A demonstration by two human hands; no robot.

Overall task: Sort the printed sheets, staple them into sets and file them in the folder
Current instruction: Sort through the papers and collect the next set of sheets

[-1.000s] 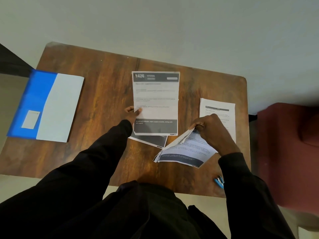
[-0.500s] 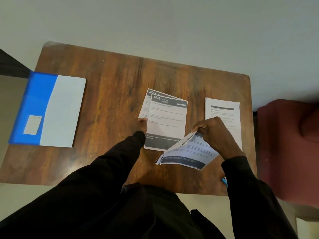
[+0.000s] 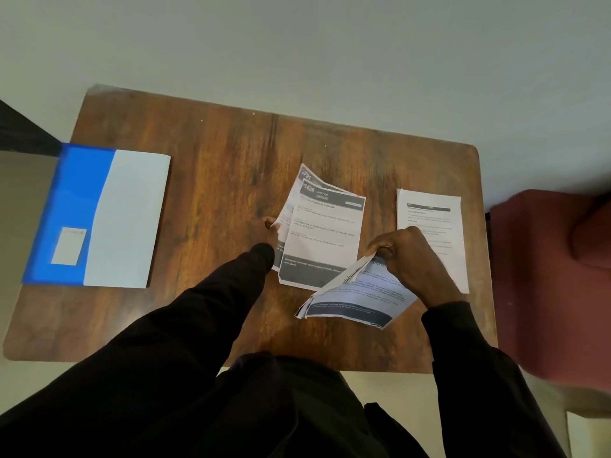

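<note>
I saw the left hand (image 3: 269,230) had laid the 1426 sheet (image 3: 322,239) onto the 791 sheet (image 3: 306,175), pinching that lower sheet's edge, while the right hand (image 3: 413,259) pinched the unsorted bundle (image 3: 357,300), so sorting remained unfinished.

Wide bare stretch of table (image 3: 215,180) between the folder (image 3: 109,219) at the left edge and the middle sheets (image 3: 322,233), plenty of room to pass through there. The far side is open too, right up to the wall (image 3: 297,61). The middle is crowded: left hand (image 3: 269,231) pinching the middle sheets' left edge, right hand (image 3: 410,259) holding a fanned sheaf (image 3: 357,299) over their near corner. Only a narrow strip of wood before the right stack (image 3: 429,219), and a red chair (image 3: 555,276) sits close off the table's right side.
</note>
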